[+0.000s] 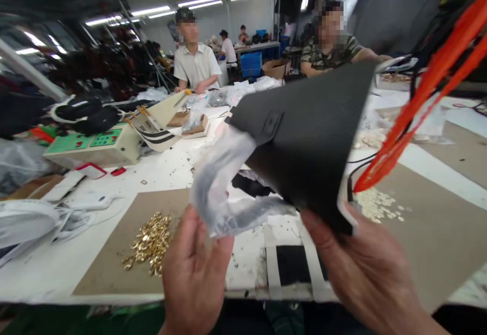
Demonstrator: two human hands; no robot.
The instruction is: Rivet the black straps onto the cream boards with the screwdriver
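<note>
A black leather-like handbag body (304, 132) is held up over the table, tilted, its edge running toward me. My right hand (365, 259) grips its lower corner, thumb along the near face. A curved handle wrapped in clear plastic (209, 188) hangs from a tab (272, 124) on the bag's side. My left hand (198, 264) is closed around the handle's lower bend, thumb and fingers on the plastic. Gold metal pieces (152, 241) lie in a heap by my left hand. Pale round discs (376, 204) lie behind my right hand.
Brown boards (110, 254) lie on the white table (148, 175). A green-panelled machine (95, 144) stands at left, behind a white fan (26, 223). Orange cords (414, 106) hang at right. Two people (196, 63) sit across the table; cardboard boxes (196, 127) stand between.
</note>
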